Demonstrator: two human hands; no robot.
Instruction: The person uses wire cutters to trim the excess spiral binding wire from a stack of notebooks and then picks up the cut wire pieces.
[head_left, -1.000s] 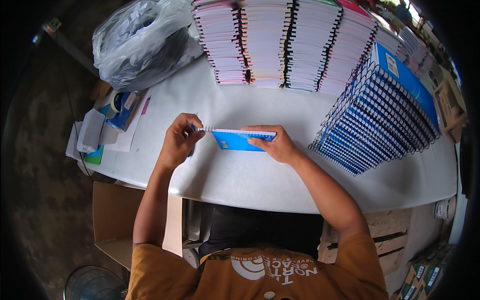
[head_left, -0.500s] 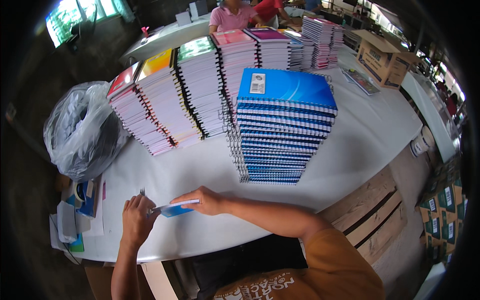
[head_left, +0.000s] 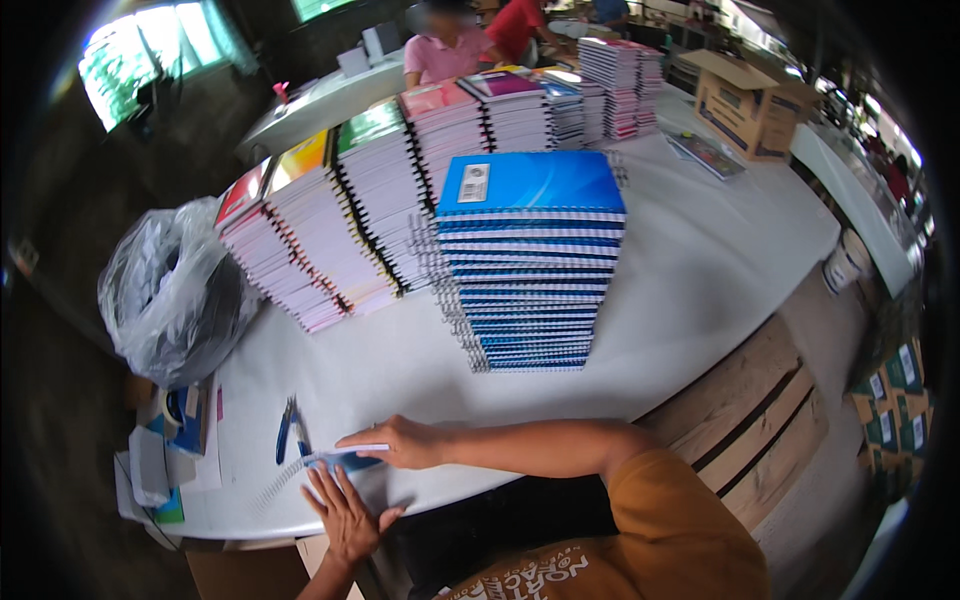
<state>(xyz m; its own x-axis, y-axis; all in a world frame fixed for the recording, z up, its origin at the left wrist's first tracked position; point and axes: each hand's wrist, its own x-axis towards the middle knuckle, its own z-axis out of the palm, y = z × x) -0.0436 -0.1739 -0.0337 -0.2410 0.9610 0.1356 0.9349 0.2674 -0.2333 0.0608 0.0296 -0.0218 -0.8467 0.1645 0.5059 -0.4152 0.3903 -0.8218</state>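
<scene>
Left fingers (head_left: 328, 491) spread wide, right fingers (head_left: 366, 438) gripping notebook (head_left: 352, 463)

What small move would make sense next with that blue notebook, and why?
Perhaps rolling the wire coil gently with the left hand, to feed it further along the notebook's edge: the coil juts out past the left end of the blue notebook, the right hand holds the other end, and the left hand is open, fingers spread nearby.
</scene>
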